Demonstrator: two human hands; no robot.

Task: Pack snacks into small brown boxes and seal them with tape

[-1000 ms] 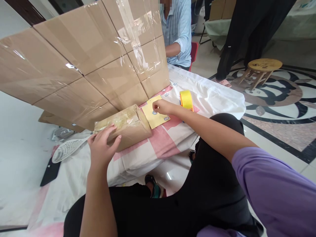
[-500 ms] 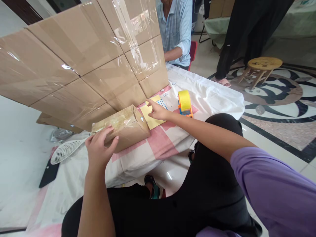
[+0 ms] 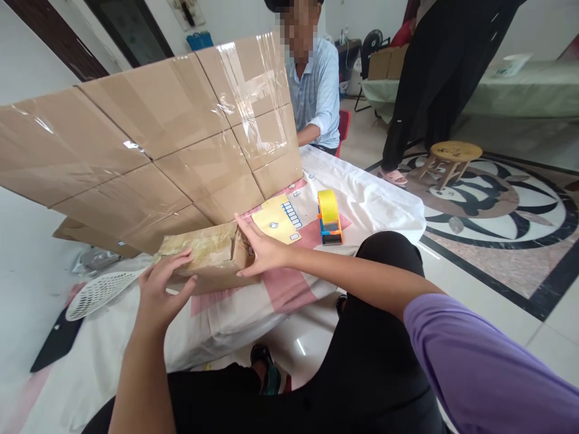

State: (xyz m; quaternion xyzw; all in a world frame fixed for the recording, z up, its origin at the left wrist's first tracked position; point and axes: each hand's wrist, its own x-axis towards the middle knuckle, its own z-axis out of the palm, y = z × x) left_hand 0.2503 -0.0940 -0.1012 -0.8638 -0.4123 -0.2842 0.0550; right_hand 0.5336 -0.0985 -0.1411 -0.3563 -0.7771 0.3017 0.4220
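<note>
brn cardbd box (image 3: 212,259), yellowish tape (image 3: 208,238) on top (bit shiny, wrinkled)

One taped carton (image 3: 205,244) is counted, with two hands at it: one left hand (image 3: 160,289) and one right hand (image 3: 266,250). Behind the taped carton, nine stacked box faces (image 3: 205,172) can be counted, in three columns of three. To its right, one yellow sheet (image 3: 271,220) and one tape dispenser (image 3: 329,211) are seen; to its left, one perforated white paddle (image 3: 99,295) and one flat black object (image 3: 56,340). Far to its right, one wooden stool (image 3: 456,150), two smaller boxes (image 3: 380,64) and one white bowl (image 3: 514,63) are found. Beyond it, one seated person (image 3: 314,93) is counted.
</note>
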